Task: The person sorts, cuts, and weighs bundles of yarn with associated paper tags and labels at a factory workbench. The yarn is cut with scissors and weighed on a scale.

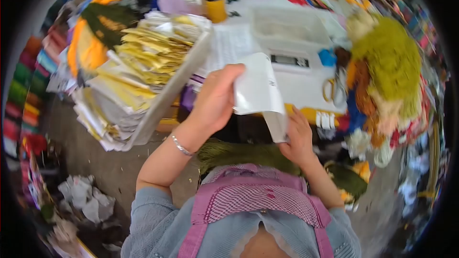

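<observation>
My left hand (216, 99) grips the upper left edge of a white paper sheet (258, 88), and a silver bracelet sits on that wrist. My right hand (299, 136) pinches the same sheet's lower right corner, where the paper folds downward. The sheet hangs in front of me above a bundle of olive-green yarn (244, 155) lying on my lap. Just beyond the sheet stands a white weighing scale (291, 59) with a dark display.
A grey tray (167, 95) stacked with yellow and white packets tilts at left. Piles of green, orange and cream yarn (387, 67) fill the right. A yellow cup (216, 7) stands at the back. Crumpled paper (86, 198) lies on the floor lower left.
</observation>
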Available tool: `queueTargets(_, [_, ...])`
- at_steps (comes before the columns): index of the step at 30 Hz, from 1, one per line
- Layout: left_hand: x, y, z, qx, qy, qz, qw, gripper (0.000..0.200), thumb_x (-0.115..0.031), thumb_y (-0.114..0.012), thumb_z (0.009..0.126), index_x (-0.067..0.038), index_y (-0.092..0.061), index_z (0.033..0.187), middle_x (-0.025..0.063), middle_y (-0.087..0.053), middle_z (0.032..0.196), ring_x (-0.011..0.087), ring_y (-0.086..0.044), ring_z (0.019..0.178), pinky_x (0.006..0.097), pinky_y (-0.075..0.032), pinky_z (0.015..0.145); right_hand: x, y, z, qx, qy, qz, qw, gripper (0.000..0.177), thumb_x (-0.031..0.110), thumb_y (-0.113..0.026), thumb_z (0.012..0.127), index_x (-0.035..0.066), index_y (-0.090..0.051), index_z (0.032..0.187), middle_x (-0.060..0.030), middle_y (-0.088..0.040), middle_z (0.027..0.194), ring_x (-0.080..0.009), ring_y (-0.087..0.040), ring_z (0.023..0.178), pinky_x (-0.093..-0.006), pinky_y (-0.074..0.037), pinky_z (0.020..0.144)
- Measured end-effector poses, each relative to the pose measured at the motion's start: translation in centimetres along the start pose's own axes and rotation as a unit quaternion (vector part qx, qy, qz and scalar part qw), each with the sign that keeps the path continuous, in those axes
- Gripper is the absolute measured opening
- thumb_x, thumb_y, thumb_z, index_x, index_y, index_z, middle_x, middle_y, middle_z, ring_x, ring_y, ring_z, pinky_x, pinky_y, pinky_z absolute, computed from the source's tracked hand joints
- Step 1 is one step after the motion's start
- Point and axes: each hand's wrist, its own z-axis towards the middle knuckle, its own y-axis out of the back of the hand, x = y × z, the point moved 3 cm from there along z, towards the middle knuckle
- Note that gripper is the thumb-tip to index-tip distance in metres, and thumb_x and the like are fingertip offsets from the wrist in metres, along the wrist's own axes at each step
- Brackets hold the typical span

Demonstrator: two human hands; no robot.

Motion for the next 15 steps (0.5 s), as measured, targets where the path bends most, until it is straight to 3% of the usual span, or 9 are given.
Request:
queueTargets(2, [-1.6, -1.0, -0.8, 0.045, -0.026, -0.014, 0.999, 0.042, -0.031, -0.053, 0.095, 0.006, -0.057, 0.114, 0.0118, -0.065, 0.108, 0.0145, -0.063, 0.089, 0.0284, -0.049, 0.079, 1.2, -0.4, 1.8, -0.076, 0.006, 0.059, 0.995, 0.038, 0.001, -0.072, 0.065, 0.002, -0.066, 0.102, -0.015, -0.065, 0.106, -0.0375, -0.06, 0.103, -0.0455, -0.047, 0.092])
queueTargets(3, [-2.2, -1.1, -1.1, 0.138, -0.016, 0.029, 0.99, 0.057, -0.04, -0.05, 0.096, 0.005, -0.048, 0.13, 0.0142, -0.06, 0.124, 0.0189, -0.061, 0.105, 0.0312, -0.047, 0.091, 1.7, -0.3, 2.5, -0.081, -0.044, 0.14, 0.986, 0.026, -0.001, -0.068, 0.076, 0.002, -0.067, 0.102, -0.0125, -0.067, 0.099, -0.0294, -0.064, 0.095, -0.0371, -0.049, 0.084])
queueTargets(5, [-2.5, -0.3, -2.2, 0.199, -0.173, 0.323, 0.909, 0.058, -0.038, -0.056, 0.094, 0.0, -0.045, 0.136, 0.012, -0.056, 0.132, 0.0228, -0.056, 0.118, 0.0353, -0.042, 0.1, 1.6, -0.6, 3.2, -0.002, -0.213, 0.358, 0.909, 0.021, 0.007, -0.066, 0.087, 0.0, -0.066, 0.107, -0.0094, -0.068, 0.092, -0.0182, -0.063, 0.085, -0.0301, -0.049, 0.079])
queueTargets(6, [-3.0, -0.4, -3.5, 0.191, -0.29, 0.482, 0.805, 0.055, -0.028, -0.063, 0.089, -0.008, -0.045, 0.137, 0.0113, -0.06, 0.128, 0.026, -0.061, 0.11, 0.0382, -0.046, 0.093, 2.7, 0.2, 4.9, -0.016, -0.172, 0.392, 0.904, 0.02, 0.011, -0.065, 0.09, 0.0, -0.066, 0.107, -0.007, -0.068, 0.09, -0.0111, -0.059, 0.081, -0.0265, -0.048, 0.073])
queueTargets(9, [-3.1, 1.6, -4.8, 0.129, -0.229, 0.591, 0.763, 0.026, -0.017, -0.065, 0.085, -0.007, -0.063, 0.109, 0.0163, -0.066, 0.084, 0.0344, -0.065, 0.074, 0.041, -0.05, 0.063, 4.0, 0.7, 7.7, 0.081, -0.149, 0.366, 0.915, 0.021, 0.013, -0.065, 0.09, -0.001, -0.065, 0.106, -0.0088, -0.068, 0.089, -0.0124, -0.06, 0.08, -0.0271, -0.048, 0.071])
queueTargets(11, [-4.6, 2.5, -5.4, 0.107, -0.212, 0.634, 0.736, 0.021, -0.016, -0.064, 0.085, -0.006, -0.064, 0.103, 0.0163, -0.065, 0.08, 0.0352, -0.064, 0.072, 0.0409, -0.049, 0.061, 4.0, -0.3, 8.8, 0.108, -0.182, 0.369, 0.905, 0.029, 0.016, -0.072, 0.084, 0.0, -0.064, 0.107, -0.0092, -0.066, 0.09, -0.0157, -0.061, 0.083, -0.0293, -0.048, 0.073])
queueTargets(12, [-5.7, 2.7, -5.6, 0.093, -0.195, 0.674, 0.707, 0.016, -0.015, -0.063, 0.085, -0.005, -0.065, 0.098, 0.0164, -0.064, 0.076, 0.036, -0.063, 0.07, 0.0408, -0.049, 0.06, 3.7, -0.3, 9.5, 0.021, -0.133, 0.286, 0.949, 0.04, 0.018, -0.077, 0.079, 0.0, -0.061, 0.111, -0.0114, -0.064, 0.097, -0.0192, -0.06, 0.09, -0.0316, -0.047, 0.078])
queueTargets(13, [-7.1, 2.8, -5.8, 0.095, -0.171, 0.669, 0.717, 0.016, -0.013, -0.063, 0.087, -0.004, -0.066, 0.1, 0.0143, -0.064, 0.075, 0.027, -0.063, 0.062, 0.0357, -0.047, 0.057, 3.6, 0.0, 10.2, -0.067, -0.08, 0.198, 0.975, 0.052, 0.02, -0.081, 0.073, 0.0, -0.057, 0.115, -0.0136, -0.061, 0.104, -0.0227, -0.059, 0.098, -0.0339, -0.046, 0.083])
queueTargets(15, [-8.4, 3.8, -4.9, 0.09, -0.189, 0.511, 0.834, 0.015, -0.011, -0.063, 0.089, -0.003, -0.067, 0.101, 0.0086, -0.06, 0.069, 0.0111, -0.054, 0.059, 0.0295, -0.043, 0.054, 3.6, 0.3, 12.0, -0.122, -0.034, 0.145, 0.981, 0.079, 0.022, -0.087, 0.063, 0.0, -0.045, 0.127, -0.0188, -0.049, 0.124, -0.0314, -0.047, 0.117, -0.038, -0.039, 0.098])
